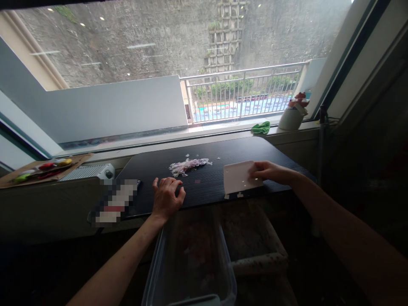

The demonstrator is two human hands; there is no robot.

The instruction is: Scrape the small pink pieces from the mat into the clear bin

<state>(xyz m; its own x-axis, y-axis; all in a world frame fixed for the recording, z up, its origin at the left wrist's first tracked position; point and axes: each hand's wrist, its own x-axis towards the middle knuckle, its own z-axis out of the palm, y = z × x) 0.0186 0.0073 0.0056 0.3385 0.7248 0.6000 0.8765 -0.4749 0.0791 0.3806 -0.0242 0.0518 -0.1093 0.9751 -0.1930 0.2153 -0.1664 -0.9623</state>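
My right hand [262, 171] grips a stiff white rectangular sheet [239, 176] by its right side. The sheet stands tilted at the front of a black table [210, 146], and small pale scraps [240, 195] lie along its lower edge. At the front edge of the tabletop, my left hand [168, 197] rests palm down, fingers loosely bent and thumb apart; nothing shows in it. Just beyond it lies a loose pile of pinkish-white flakes [188, 165], with a few strays around.
Below the table edge stands a clear plastic bin [228, 263], beside a stained stool-like frame [259, 261]. A pixelated item [117, 202] lies at the table's left. On the windowsill are a green cloth [260, 127] and a pale container [290, 118]. A white heater [91, 172] stands left.
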